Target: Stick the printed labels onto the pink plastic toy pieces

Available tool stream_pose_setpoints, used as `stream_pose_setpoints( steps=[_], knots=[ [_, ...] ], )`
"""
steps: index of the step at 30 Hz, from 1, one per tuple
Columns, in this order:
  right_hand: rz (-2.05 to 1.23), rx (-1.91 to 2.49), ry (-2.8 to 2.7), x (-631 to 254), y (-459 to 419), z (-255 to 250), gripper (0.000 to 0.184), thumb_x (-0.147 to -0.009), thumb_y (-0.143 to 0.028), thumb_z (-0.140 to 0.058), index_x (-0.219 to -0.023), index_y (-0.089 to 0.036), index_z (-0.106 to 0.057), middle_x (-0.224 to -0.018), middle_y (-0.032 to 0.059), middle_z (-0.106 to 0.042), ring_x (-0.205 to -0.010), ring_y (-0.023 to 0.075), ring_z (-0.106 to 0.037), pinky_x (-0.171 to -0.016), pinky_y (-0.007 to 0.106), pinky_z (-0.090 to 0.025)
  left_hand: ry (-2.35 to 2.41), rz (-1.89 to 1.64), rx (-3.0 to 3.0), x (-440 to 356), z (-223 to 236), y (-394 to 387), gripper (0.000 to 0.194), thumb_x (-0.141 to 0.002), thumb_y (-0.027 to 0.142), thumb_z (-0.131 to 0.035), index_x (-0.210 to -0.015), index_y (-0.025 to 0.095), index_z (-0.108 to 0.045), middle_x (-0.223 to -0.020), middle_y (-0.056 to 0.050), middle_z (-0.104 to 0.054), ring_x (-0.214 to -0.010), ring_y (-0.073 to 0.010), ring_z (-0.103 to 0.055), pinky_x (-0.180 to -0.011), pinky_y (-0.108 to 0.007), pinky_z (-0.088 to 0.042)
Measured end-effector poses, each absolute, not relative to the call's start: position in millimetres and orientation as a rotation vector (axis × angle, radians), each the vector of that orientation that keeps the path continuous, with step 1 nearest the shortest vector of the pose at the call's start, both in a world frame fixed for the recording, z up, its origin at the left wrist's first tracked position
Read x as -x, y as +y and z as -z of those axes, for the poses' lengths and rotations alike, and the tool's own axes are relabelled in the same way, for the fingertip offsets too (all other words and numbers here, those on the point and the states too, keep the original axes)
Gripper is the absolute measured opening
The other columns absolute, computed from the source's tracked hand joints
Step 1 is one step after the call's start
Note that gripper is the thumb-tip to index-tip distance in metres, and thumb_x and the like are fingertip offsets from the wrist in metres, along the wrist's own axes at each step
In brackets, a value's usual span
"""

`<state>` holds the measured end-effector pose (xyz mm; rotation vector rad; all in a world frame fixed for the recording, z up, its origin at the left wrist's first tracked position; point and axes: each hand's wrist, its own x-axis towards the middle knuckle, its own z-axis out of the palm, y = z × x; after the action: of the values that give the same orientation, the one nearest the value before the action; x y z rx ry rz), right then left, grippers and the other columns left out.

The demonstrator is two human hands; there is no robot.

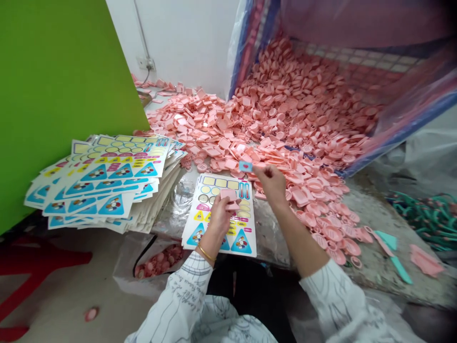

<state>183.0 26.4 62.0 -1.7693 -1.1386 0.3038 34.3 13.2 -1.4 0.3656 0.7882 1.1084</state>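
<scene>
My left hand (220, 216) is closed around a small pink plastic piece (229, 195) with a flat rectangular face. It is over a short stack of sticker sheets (247, 205), printed with yellow circles, yellow rectangles and blue triangles. To the right, my right hand (270, 183) pinches a small light blue sticker (245, 166) with a red mark by one end. The sticker is raised in front of the pink heap, apart from the piece in my left hand.
A large fanned pile of sticker sheets (107, 186) is at the left, beside a green panel (67, 71). Pink plastic parts (203, 112) spread across the table from a tipped, blue-edged crate (407, 124). Turquoise pieces (402, 269) lie at the right; a bag of pink parts (162, 261) hangs below.
</scene>
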Motion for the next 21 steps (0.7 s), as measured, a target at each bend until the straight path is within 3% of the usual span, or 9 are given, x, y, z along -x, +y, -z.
stream_pose_setpoints(
  steps=[4, 9, 14, 21],
  knots=[
    [-0.308, 1.818, -1.172, -160.7, -34.3, -45.7, 0.043, -0.079, -0.064, -0.061, -0.068, -0.024, -0.051, -0.064, -0.0016, -0.055, -0.062, 0.0156, -0.047, -0.061, 0.027, -0.035, 0.642, -1.114, -0.327, -30.1, -9.0, -3.5, 0.023, -0.081, 0.029, -0.066, -0.099, 0.017, -0.058, -0.087, -0.006, -0.068, -0.077, -0.0188, -0.07, -0.072, -0.03, -0.053],
    [-0.292, 1.817, -1.228, -144.3, -67.0, -35.9, 0.039, -0.081, -0.059, -0.062, -0.067, -0.024, -0.052, -0.066, -0.0006, -0.058, -0.063, 0.0165, -0.049, -0.066, 0.029, -0.037, 0.587, -1.066, -0.269, -21.7, -21.9, -34.4, 0.038, -0.092, 0.048, -0.053, -0.106, 0.014, -0.062, -0.096, -0.011, -0.071, -0.087, -0.0243, -0.07, -0.079, -0.037, -0.056],
    [-0.305, 1.81, -1.275, -137.8, -73.1, -36.0, 0.036, -0.083, -0.057, -0.062, -0.068, -0.025, -0.055, -0.067, -0.0002, -0.061, -0.064, 0.0172, -0.052, -0.067, 0.03, -0.039, 0.591, -1.093, -0.271, -18.2, -24.3, -48.5, 0.039, -0.093, 0.049, -0.053, -0.109, 0.015, -0.063, -0.105, -0.012, -0.071, -0.104, -0.0266, -0.066, -0.086, -0.039, -0.055],
    [-0.278, 1.819, -1.294, -135.3, -75.6, -32.7, 0.035, -0.083, -0.055, -0.063, -0.069, -0.023, -0.057, -0.068, -0.0003, -0.062, -0.064, 0.0162, -0.054, -0.068, 0.029, -0.038, 0.596, -1.083, -0.248, -18.8, -27.4, -49.8, 0.039, -0.095, 0.045, -0.051, -0.111, 0.013, -0.064, -0.102, -0.012, -0.072, -0.103, -0.0258, -0.066, -0.086, -0.037, -0.054]
  ],
)
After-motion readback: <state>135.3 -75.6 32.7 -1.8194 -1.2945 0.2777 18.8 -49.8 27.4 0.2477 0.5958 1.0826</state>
